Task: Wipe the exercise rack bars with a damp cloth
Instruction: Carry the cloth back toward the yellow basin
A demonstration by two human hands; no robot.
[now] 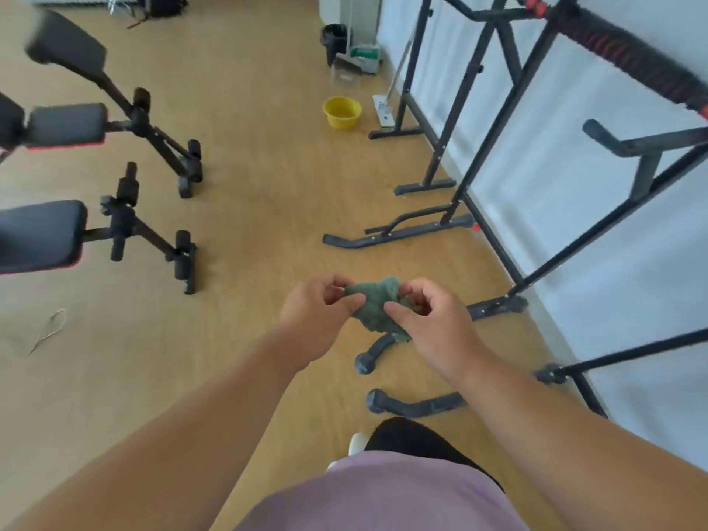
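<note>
A crumpled green cloth is held in the air over the wooden floor, in front of the person's body and to the left of the black exercise rack that lines the white wall. It touches no bar. The left hand pinches the cloth's left end between thumb and curled fingers; the right hand pinches its right side in the same way, thumb on the near face. Both bare forearms reach forward from the lower edge of the view and converge on the cloth.

Below the cloth, two rounded rack feet rest on the floor, close to the person's legs. Farther along the rack from the cloth, a yellow basin sits on the floor just beside the rack's far base, with a flat mop leaning next to it. Beyond those, near the wall, stand a dark bin and a dustpan. A padded bar wrapped in red and black runs across the rack's upper right. Across the open floor from the rack, well apart from the cloth, stand black benches with roller pads.
</note>
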